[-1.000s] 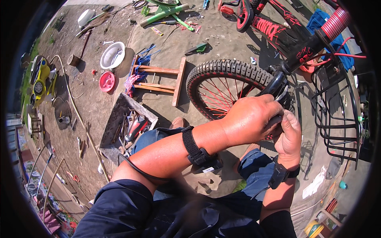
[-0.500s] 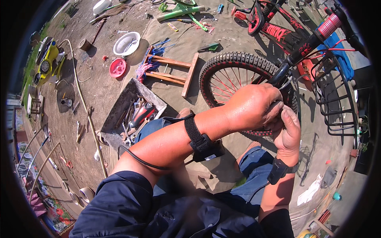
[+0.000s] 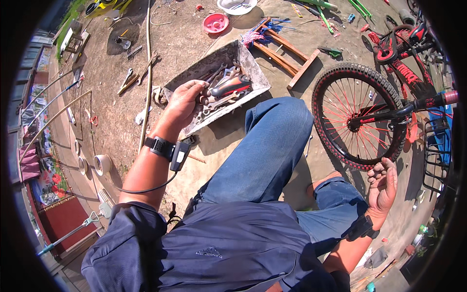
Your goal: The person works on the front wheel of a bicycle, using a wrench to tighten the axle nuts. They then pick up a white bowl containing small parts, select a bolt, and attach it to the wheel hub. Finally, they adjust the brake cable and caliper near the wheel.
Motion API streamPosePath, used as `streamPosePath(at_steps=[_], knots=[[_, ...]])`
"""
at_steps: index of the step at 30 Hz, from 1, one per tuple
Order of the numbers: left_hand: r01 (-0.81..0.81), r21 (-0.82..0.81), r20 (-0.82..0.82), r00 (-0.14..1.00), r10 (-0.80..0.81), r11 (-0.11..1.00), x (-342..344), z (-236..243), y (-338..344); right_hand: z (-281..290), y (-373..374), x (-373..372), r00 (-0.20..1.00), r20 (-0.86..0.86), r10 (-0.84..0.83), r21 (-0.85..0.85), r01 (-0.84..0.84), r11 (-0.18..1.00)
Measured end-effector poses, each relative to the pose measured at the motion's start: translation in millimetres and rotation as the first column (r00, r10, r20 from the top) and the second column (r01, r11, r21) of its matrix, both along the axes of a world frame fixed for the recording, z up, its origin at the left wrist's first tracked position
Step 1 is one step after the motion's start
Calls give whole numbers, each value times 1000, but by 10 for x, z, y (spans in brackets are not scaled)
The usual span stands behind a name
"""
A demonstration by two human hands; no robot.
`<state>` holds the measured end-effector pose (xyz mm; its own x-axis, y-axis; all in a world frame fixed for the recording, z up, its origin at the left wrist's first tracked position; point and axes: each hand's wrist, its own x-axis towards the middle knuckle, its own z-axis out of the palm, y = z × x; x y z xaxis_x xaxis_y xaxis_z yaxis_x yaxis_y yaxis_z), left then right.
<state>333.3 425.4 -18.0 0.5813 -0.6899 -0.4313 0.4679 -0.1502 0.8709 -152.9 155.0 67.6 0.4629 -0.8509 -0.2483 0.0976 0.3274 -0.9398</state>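
Note:
My left hand [image 3: 186,101] is over the near left side of a grey, worn metal toolbox [image 3: 255,73]. Its fingertips are pinched together on something small that I cannot make out. Inside the box lie several wrenches [image 3: 224,100] and a red and black tool [image 3: 232,86], close to my fingertips. At the right, my right hand [image 3: 383,185] is held palm up, fingers loosely curled and apart, with nothing visible in it. It is just below the front wheel [image 3: 318,129] of a black and red bicycle lying on its side; whether they touch is unclear.
A wooden folding stool [image 3: 304,69] lies beyond the toolbox. Farther off are a pink basin [image 3: 215,23] and a white basin [image 3: 238,6]. A long pole [image 3: 147,73] runs along the left ground near loose pliers [image 3: 127,82]. A black wire basket [image 3: 433,168] stands at the right.
My left hand has left the bicycle's fork, where both hands were together, and moved left to the toolbox. My right hand has dropped lower and its fingers have loosened. The view has swung left.

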Motion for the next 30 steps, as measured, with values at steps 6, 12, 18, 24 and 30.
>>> streamPosePath(at_steps=[6, 12, 18, 24, 30], knots=[[-185, 359, -220, 936, 276, 915, -84, -871, 1073, -13, 95, 195, 997, -77, 30, 23, -28, 999], [-154, 384, -282, 919, 275, 911, -276, -1308, 1286, 94, 90, 444, 984, -141, 108, -1, -109, 994], [-153, 307, -346, 902, 260, 939, -324, -1320, 1236, 112, 118, 504, 985, -137, 104, -20, -108, 994], [-133, 216, -393, 895, 211, 967, -235, -1216, 1106, 218, 118, 501, 988, -113, 107, -71, -115, 991], [-170, 209, -287, 931, 227, 963, -17, -930, 492, 253, -65, 480, 986, -144, 91, -72, -102, 992]])
